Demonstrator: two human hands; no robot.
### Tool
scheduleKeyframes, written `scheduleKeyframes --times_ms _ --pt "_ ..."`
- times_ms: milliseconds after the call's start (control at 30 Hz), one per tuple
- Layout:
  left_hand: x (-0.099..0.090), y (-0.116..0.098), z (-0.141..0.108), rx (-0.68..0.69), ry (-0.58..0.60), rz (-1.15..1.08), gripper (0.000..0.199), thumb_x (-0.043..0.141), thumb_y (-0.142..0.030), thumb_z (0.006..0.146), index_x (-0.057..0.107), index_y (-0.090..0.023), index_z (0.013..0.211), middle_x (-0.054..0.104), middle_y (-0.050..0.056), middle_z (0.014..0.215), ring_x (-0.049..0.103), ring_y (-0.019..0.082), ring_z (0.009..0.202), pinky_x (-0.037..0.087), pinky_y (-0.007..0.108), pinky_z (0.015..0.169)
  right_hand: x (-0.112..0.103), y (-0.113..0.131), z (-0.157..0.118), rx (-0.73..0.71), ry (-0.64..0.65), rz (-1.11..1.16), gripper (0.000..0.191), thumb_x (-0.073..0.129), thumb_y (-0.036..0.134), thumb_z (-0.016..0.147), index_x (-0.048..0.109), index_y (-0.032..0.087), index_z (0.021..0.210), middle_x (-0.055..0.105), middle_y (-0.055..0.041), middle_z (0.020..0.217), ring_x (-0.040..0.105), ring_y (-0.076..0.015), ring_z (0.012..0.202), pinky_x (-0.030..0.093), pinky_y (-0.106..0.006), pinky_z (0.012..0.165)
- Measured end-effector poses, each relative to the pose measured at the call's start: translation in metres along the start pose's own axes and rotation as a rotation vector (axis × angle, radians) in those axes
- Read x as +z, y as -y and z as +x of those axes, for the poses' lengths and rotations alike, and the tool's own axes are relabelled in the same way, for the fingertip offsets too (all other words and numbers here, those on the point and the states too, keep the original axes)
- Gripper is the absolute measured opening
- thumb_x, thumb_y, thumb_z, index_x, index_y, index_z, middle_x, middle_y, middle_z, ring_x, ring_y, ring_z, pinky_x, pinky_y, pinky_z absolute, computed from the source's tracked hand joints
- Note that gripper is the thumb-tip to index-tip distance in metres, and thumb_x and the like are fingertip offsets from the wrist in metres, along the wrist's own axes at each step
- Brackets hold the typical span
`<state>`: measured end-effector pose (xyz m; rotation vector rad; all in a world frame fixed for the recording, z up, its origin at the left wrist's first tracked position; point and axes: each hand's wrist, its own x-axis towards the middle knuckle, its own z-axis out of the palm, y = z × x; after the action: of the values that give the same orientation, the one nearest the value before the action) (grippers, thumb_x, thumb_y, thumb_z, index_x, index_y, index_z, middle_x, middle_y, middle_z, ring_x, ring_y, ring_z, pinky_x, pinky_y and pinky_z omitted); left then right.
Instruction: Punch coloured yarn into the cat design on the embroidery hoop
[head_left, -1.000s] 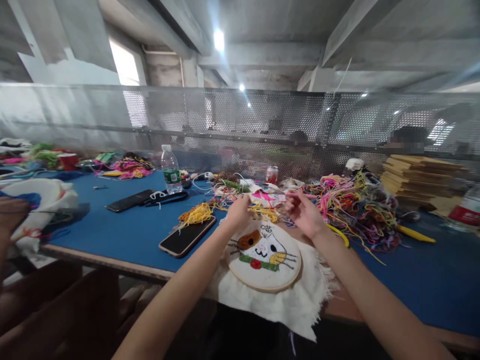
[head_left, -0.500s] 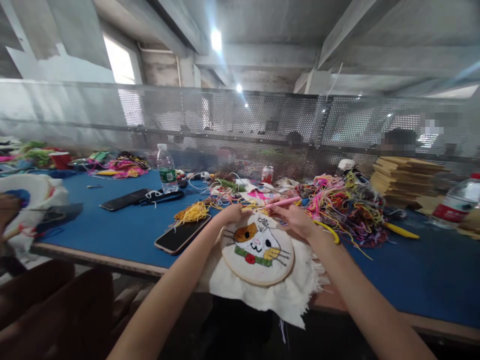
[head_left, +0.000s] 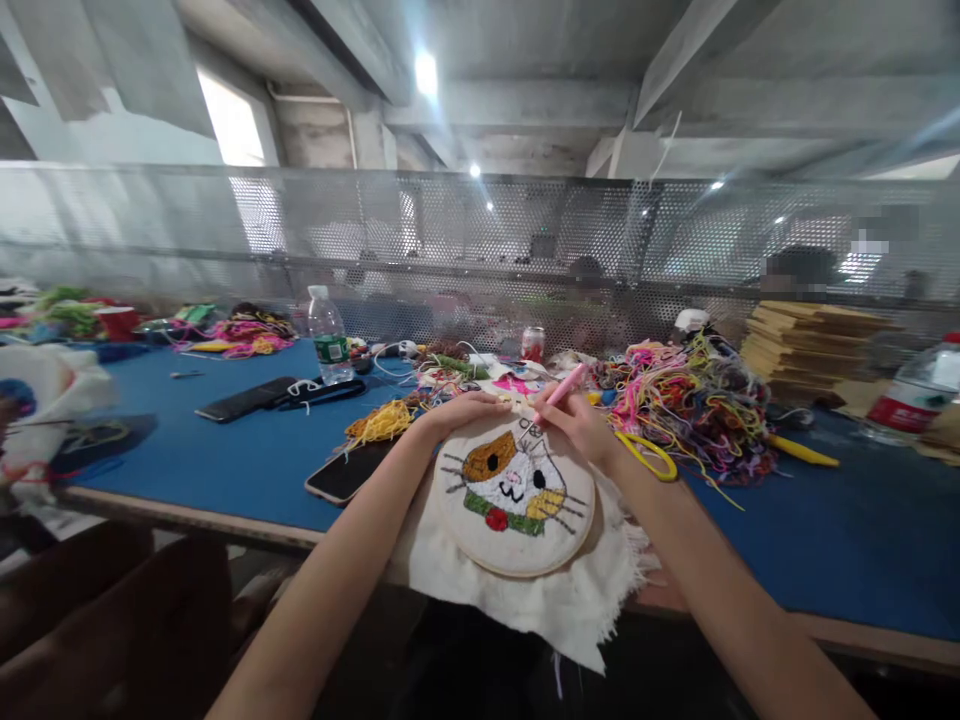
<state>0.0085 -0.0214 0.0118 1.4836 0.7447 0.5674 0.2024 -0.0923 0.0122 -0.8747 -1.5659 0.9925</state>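
Note:
A round embroidery hoop holds white cloth stitched with a cat face and leans at the table's front edge. My left hand is closed on the hoop's upper left rim. In my right hand is a pink pen-like tool, its thin metal tip pointing down at the cloth near the top of the cat's head. Loose, frayed cloth hangs below the hoop.
A dark phone with yellow yarn lies left of the hoop. Behind are a bottle and a can. Right are a yarn heap, yellow scissors handles and stacked brown envelopes.
The pink tool has swung from nearly level to a steep slant, its tip now over the cloth. My left hand lies flatter along the rim, and the hoop shows more fully.

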Motion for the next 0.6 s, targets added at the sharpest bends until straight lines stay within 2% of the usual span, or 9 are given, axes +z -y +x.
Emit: scheduleKeyframes --times_ms 200,400,600 --pt "-0.0017 -0.0060 -0.0010 0.002 -0.012 -0.043 0.021 0.066 -0.032 0.066 0.063 -0.014 0.074 0.064 0.003 0.070 0.056 0.013 0.060 0.040 0.025 0.060 0.0028 0.0037 -0.0072 -0.166 0.033 -0.258 0.022 0.054 0.039 0.079 0.053 0.018 0.071 0.053 0.0001 0.069 0.048 -0.0123 0.064 0.038 -0.027 0.062" --pt "0.0019 -0.0058 -0.0007 0.026 -0.053 -0.041 0.018 0.068 -0.030 0.064 0.062 -0.015 0.072 0.062 0.001 0.065 0.055 0.012 0.055 0.039 0.024 0.056 0.0001 0.0028 -0.0078 -0.231 0.039 -0.264 0.020 0.051 0.036 0.081 0.054 0.018 0.073 0.054 -0.0016 0.074 0.050 -0.0138 0.071 0.039 -0.028 0.069" --pt "0.0050 -0.0100 -0.0038 0.020 -0.057 -0.053 0.019 0.068 -0.029 0.062 0.062 -0.013 0.072 0.063 0.002 0.064 0.055 0.011 0.055 0.038 0.024 0.056 -0.0005 0.0019 -0.0084 -0.222 0.037 -0.331 0.019 0.051 0.036 0.081 0.052 0.018 0.074 0.054 -0.0015 0.073 0.050 -0.0139 0.069 0.040 -0.029 0.067"
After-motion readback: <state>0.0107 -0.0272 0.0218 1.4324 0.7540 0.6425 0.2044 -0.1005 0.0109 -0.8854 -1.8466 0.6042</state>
